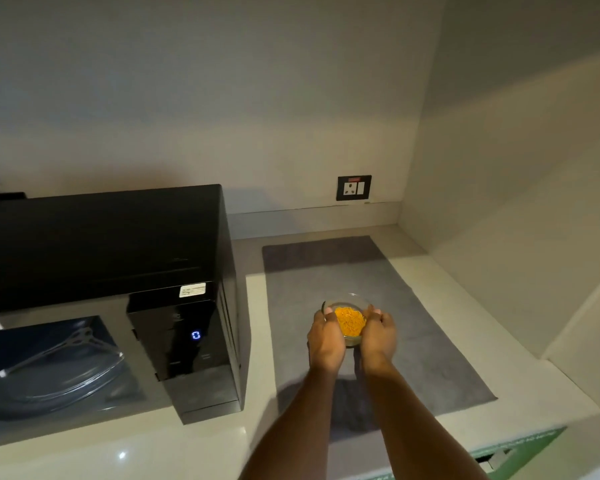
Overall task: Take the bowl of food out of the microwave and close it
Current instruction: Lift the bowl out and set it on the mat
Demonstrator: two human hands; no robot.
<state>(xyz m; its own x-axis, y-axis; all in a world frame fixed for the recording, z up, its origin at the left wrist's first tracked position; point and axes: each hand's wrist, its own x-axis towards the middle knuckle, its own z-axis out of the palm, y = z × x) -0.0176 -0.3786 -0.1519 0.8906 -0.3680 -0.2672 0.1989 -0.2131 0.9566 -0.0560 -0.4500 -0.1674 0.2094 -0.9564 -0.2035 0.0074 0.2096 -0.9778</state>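
Note:
A small clear glass bowl (pixel 350 301) filled with orange-yellow food sits between both my hands, over the grey mat (pixel 426 327) to the right of the microwave. My left hand (pixel 326 336) cups its left side and my right hand (pixel 378 332) cups its right side. Whether the bowl rests on the mat or hangs just above it, I cannot tell. The black microwave (pixel 111 244) stands at the left with its cavity exposed; the glass turntable (pixel 59 372) inside is bare. Its door is out of view. The display (pixel 195 335) reads 0.
A pale countertop (pixel 201 441) carries the microwave and mat. A black wall socket (pixel 354 187) sits on the back wall. A side wall closes the counter at the right. A green-edged surface (pixel 520 452) lies below the counter's front right corner.

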